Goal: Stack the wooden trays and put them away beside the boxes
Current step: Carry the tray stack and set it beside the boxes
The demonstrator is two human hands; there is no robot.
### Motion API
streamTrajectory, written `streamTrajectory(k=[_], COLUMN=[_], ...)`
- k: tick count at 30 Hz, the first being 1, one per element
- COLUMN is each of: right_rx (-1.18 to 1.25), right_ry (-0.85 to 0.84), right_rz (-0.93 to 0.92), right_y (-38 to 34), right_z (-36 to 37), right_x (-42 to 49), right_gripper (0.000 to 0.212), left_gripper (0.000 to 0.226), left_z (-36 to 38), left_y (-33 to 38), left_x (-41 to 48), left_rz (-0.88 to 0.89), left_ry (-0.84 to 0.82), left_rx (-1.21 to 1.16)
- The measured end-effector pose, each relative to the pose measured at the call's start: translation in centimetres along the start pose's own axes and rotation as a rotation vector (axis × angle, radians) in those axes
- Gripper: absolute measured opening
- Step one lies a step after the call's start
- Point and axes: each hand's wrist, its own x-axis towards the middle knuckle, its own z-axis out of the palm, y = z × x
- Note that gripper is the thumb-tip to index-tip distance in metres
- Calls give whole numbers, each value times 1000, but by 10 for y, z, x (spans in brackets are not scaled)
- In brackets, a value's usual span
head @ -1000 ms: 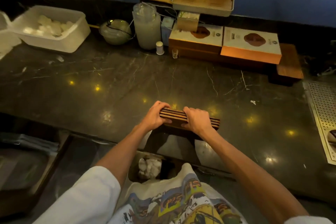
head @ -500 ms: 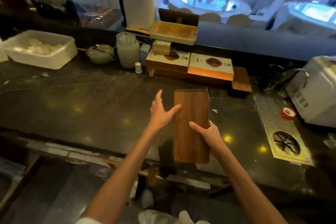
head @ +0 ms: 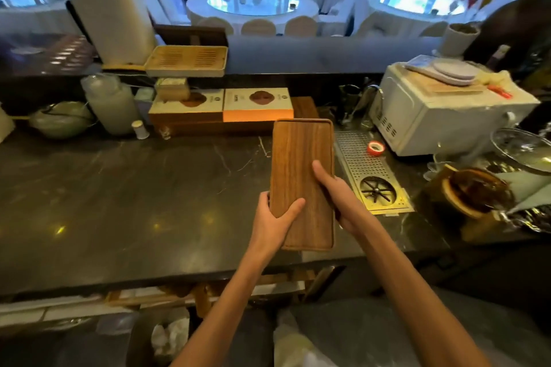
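Observation:
A stack of long brown wooden trays (head: 301,170) is held flat above the dark marble counter (head: 134,194), its long side pointing away from me. My left hand (head: 275,217) grips the near left edge, thumb on top. My right hand (head: 335,194) holds the right edge, thumb across the top face. The far end of the trays reaches close to two flat boxes (head: 220,104) with white and orange sides at the back of the counter. Another wooden tray (head: 305,107) lies just right of the boxes, partly hidden behind the held trays.
A perforated metal drain plate (head: 362,164) with a red tape roll (head: 375,148) lies right of the trays. A white microwave (head: 441,116) stands further right. A bamboo tray (head: 186,61), a frosted jar (head: 111,104) and a green bowl (head: 61,119) sit at the back left.
The trays went from edge-up on the counter to flat in both hands. They have moved right and away from me, toward the boxes. My left hand now grips the left edge.

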Motion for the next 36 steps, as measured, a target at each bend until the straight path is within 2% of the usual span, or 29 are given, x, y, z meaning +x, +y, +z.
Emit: streamTrajectory(k=[2,5,8,11,14,21,28,32,36], right_rx=[-34,-117,-199,-220,-204,16,59,213,131], right_ry=[19,142,203,204,179,68,-2,-58,59], right_rz=[-48,-85,-99,-120,-104,4,129,232,273], right_y=[-29,-78,-99,-94,-74,-10,-12,-16,-14], right_z=[-20,-44,-66,-87,-106,-150,-201,-228,-229], right_x=[12,39,71,89,95,106,161,209,259], right_gripper=[55,46,43,62,70,68,69,61,63], left_gripper=[73,69,66,64,69,79,77,78,79], left_z=[17,46,73,95,110,140,176,186,189], left_y=[10,24,39,50,55,46,33,35,29], left_x=[7,23,50,86,124,203,256,298,344], left_rz=[13,11,21,16,28,36,-67,-117,-202], left_ry=[-2,-18,18,44,61,132,139,131,150], left_rx=[0,17,-4,-47,-51,11,8,3,30])
